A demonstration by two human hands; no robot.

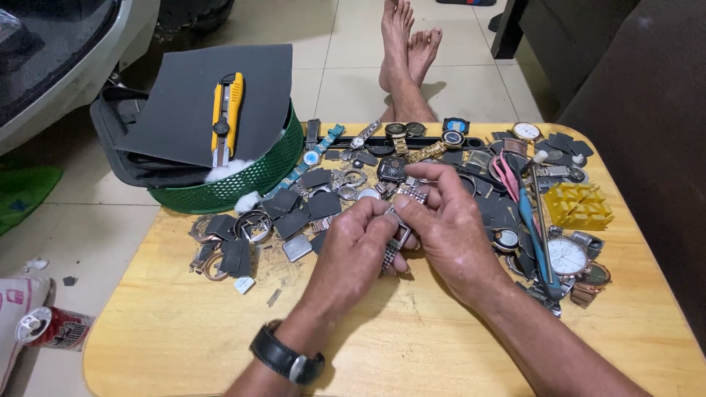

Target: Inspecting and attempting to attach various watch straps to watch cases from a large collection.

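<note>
Left hand [360, 242], right hand [445, 220] both pinch metal watch bracelet [397, 239]; red can [51, 327] on floor left.

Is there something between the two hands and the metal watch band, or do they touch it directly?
Nothing visible stands between them. The left hand and the right hand both grip the metal watch band directly, above the wooden table.

Shiny metal watch bracelet [397, 246]; glossy wooden table [184, 323]; matt sandpaper sheet [184, 103].
</note>
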